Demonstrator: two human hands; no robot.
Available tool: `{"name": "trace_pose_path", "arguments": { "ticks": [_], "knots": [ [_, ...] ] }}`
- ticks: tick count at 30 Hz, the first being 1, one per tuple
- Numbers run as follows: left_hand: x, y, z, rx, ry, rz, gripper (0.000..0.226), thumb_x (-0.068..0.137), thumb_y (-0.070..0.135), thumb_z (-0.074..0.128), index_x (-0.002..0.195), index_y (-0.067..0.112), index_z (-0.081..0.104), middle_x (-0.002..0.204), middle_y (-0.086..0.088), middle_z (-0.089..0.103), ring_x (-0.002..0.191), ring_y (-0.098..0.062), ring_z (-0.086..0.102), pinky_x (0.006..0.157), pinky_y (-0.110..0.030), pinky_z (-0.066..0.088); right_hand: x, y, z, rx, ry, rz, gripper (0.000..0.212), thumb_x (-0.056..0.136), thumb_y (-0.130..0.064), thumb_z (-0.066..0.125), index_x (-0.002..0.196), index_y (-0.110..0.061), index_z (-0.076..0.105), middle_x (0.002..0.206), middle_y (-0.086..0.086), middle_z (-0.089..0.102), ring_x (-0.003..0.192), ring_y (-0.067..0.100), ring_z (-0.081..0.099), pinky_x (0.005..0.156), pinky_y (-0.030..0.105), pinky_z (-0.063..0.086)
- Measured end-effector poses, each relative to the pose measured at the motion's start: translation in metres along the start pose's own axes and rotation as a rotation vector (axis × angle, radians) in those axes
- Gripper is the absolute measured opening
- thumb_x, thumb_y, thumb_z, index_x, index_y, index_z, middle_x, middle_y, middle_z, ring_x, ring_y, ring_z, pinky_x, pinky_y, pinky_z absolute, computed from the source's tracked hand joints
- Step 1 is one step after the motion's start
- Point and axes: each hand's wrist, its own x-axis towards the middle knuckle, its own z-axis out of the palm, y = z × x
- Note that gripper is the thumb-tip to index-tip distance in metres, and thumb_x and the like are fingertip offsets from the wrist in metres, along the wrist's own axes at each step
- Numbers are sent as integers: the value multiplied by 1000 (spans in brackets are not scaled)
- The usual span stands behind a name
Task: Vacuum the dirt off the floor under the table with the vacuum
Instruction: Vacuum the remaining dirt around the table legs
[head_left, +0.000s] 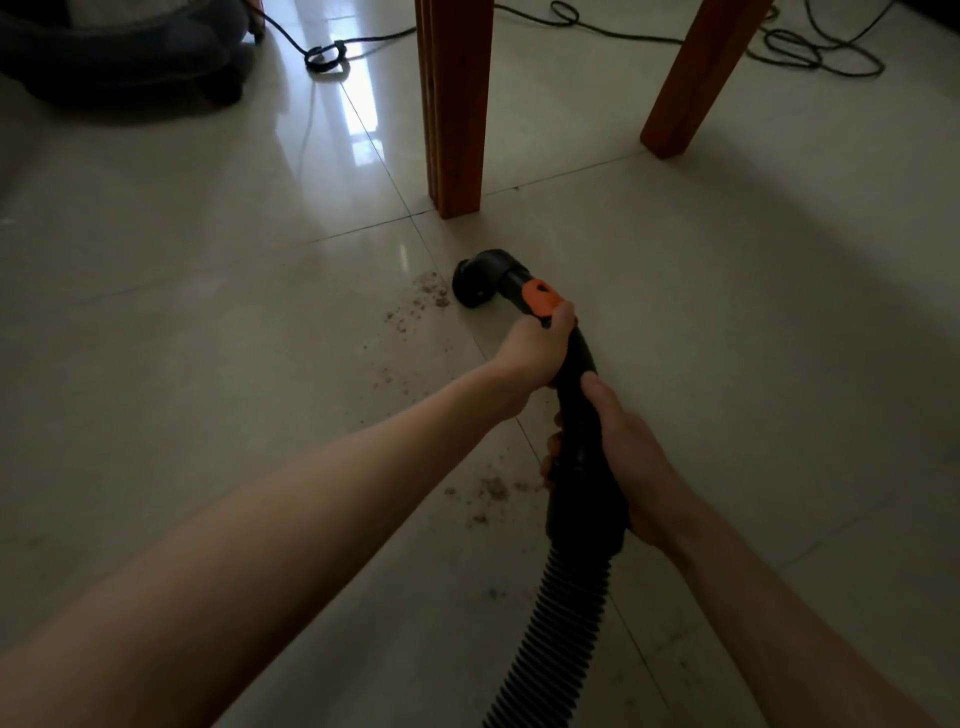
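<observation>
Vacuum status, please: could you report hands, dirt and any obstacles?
Left hand and right hand both gripping vacuum wand. Nozzle beside dirt patch; more dirt nearer. Table leg just beyond nozzle.

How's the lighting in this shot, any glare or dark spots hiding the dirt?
Head view: dim overall; bright window glare on the tiles at upper left, heavy shadow at right and the corners. The dirt beside the nozzle still shows. Wide-angle bending stretches the forearms.
</observation>
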Motion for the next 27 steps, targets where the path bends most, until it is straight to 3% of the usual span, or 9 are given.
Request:
{"name": "trace_pose_path", "arguments": {
  "ticks": [3,8,14,18,22,27],
  "knots": [
    [-4,0,-3,-35,10,-15,31,99,34,39,79,13,48,92,-11,57,91,-28,59,88,-41,50,-3,-2,2,-8,0,6,45,97,-46,42,93,-5,58,57,8,60,49,24,60,53,33,51],
    [-9,1,3,-29,-83,-63,33,99,37,39,103,5,47,100,-12,58,96,-29,59,92,-41,51,-10,7,5,-116,116,-62,48,99,-46,37,106,-4,57,56,7,63,48,22,62,49,31,50],
    [-9,0,-1,-40,-48,-48,29,99,35,39,99,6,47,85,-6,56,86,-24,58,85,-36,50,-13,3,9,-99,96,-42,48,98,-45,39,107,-2,58,54,7,63,46,21,62,48,30,52],
    [1,5,-18,-55,7,-38,30,98,36,40,100,6,49,83,-5,55,86,-23,57,83,-35,49,-3,-7,29,-55,95,-12,44,98,-46,41,98,-6,58,51,5,61,44,20,61,43,27,50],
    [15,10,-37,-30,106,-13,32,97,36,42,97,5,51,80,-6,55,75,-20,56,77,-33,48,14,-16,49,-7,55,9,42,97,-49,42,97,-9,57,52,5,61,46,21,62,47,28,50],
    [20,6,-53,-73,117,-6,31,97,35,43,97,5,52,79,-5,56,71,-16,56,67,-27,48,22,-18,59,-35,9,16,47,96,-49,43,102,-5,58,55,6,62,48,22,63,50,32,54]
  ]
}}
